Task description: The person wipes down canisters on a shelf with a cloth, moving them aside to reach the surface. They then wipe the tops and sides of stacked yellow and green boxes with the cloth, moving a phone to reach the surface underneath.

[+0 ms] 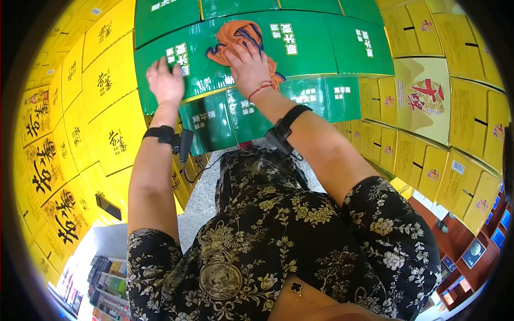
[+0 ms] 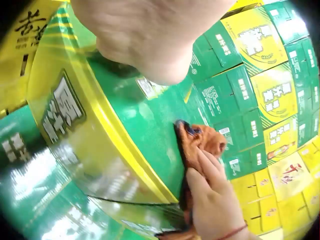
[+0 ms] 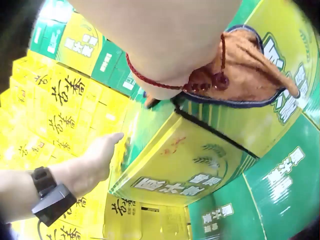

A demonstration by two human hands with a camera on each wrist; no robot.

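An orange-brown cloth (image 1: 235, 36) with dark blue edging lies bunched on a green carton (image 1: 209, 32). On top of it rests my right hand (image 1: 249, 70), its fingers spread and fairly straight over the fabric. The left wrist view shows the same cloth (image 2: 192, 145) beneath the right hand (image 2: 212, 197), with one end draped toward the carton's yellow edge. Part of the cloth (image 3: 240, 70) hangs beside the right wrist in its own view. My left hand (image 1: 165, 83) is at the left end of the carton top, fingers relaxed and nothing held.
Yellow cartons (image 1: 110, 80) are stacked along the left, with a dark phone-like slab (image 1: 108, 207) on them. More yellow cartons (image 1: 417, 155) rise on the right. Below the top row stand further green cartons (image 1: 209, 120). Grey floor (image 1: 201, 200) shows near my body.
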